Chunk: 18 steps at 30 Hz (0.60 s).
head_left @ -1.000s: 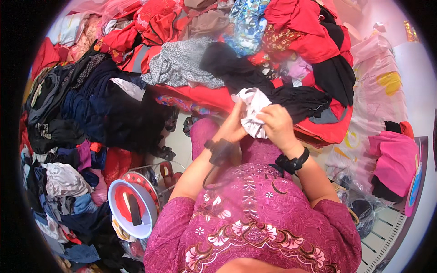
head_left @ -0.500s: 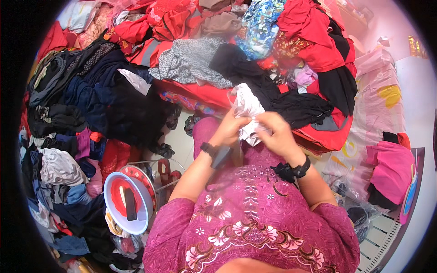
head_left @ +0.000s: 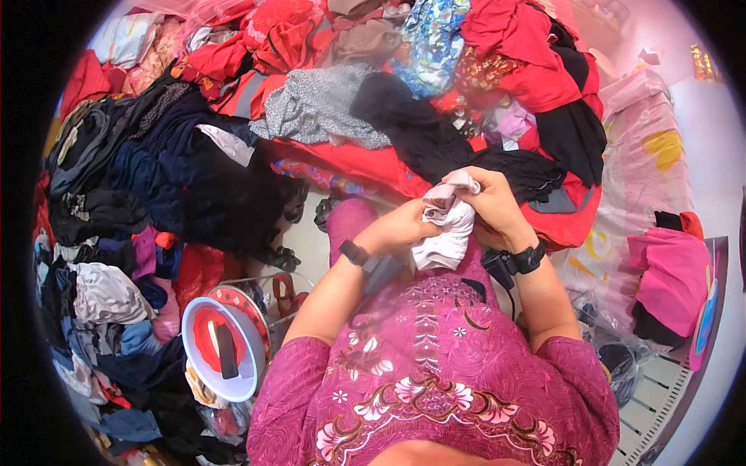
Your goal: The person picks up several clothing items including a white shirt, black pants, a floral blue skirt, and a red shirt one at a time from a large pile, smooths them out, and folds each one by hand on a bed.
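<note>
A small, bunched white cloth garment (head_left: 441, 247) is held up in front of my lap; its folds hide what kind of garment it is. My left hand (head_left: 404, 226) grips its left side, thumb on top. On the upper right, my right hand (head_left: 489, 203) pinches the garment's edge, where a greyish band is folded over. Both wrists carry black straps with small devices. Just beyond the hands lies black clothing (head_left: 435, 132) on a red-covered surface, with a grey patterned cloth (head_left: 322, 105) to its left.
Dark clothes (head_left: 171, 171) are heaped on the left, red clothes (head_left: 513, 46) at the back. A pale blue basin (head_left: 254, 349) with a red dish and a dark-handled item stands at lower left. Pink cloth (head_left: 672, 264) lies on the right, near a pink plastic-like cover (head_left: 633, 155).
My right hand has moved up and right to the garment's upper edge. The white garment is turned, its top folded to the right, and sits slightly lower.
</note>
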Tool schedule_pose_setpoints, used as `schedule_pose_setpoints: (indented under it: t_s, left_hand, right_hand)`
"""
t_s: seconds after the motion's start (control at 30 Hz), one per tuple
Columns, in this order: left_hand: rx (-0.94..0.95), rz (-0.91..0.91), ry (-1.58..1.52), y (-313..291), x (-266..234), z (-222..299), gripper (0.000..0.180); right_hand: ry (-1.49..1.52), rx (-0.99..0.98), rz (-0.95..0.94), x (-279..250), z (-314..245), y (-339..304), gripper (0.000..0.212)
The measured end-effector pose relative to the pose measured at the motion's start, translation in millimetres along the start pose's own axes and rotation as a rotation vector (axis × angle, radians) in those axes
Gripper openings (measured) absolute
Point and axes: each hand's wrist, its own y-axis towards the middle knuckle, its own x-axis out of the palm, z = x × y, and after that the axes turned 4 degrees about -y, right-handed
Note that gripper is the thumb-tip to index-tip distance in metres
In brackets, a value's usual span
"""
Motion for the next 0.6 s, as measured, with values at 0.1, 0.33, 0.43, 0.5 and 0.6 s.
schedule_pose_setpoints:
  t_s: [0.1, 0.33, 0.43, 0.5, 0.6]
  left_hand:
    - [-0.009, 0.066, -0.379, 11, 6, -7, 0.033]
    - [0.081, -0.042, -0.956, 12, -19, -40, 0.028]
    - [0.045, -0.043, -1.030, 11, -23, -48, 0.027]
    - [0.081, -0.094, -1.075, 8, -23, -49, 0.026]
    - [0.071, -0.020, -1.104, 5, -21, -51, 0.025]
  right_hand:
    - [-0.255, -0.247, 0.115, 14, -5, -9, 0.032]
    - [-0.833, -0.573, -0.091, 21, -21, -24, 0.066]
    - [-0.908, -0.584, -0.136, 20, -21, -25, 0.083]
    - [-1.003, -0.608, -0.143, 24, -25, -25, 0.079]
    - [-1.085, -0.640, -0.090, 25, -18, -19, 0.067]
